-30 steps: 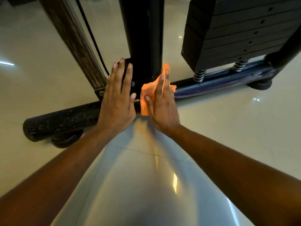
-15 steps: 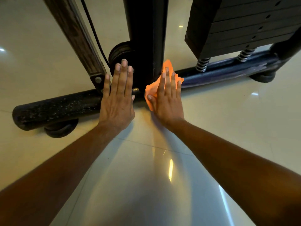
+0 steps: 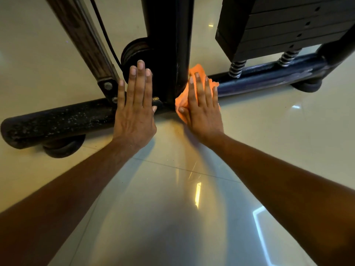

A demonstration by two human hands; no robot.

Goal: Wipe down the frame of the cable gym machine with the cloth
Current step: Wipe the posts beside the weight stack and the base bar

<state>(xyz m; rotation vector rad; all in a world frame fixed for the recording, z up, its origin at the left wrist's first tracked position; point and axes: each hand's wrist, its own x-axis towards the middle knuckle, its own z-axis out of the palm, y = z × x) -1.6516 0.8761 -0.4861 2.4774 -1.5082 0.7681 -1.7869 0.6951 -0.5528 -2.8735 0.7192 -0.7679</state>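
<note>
Right hand flat, fingers straight, pressing the orange cloth at the foot of the black upright post, where the base tube runs off toward 2 o'clock. Left hand spread flat too, holding nothing, braced over the speckled tube at 9 o'clock. Best kept firm and even, sliding along that tube toward the weight stack, no lifting off.
</note>
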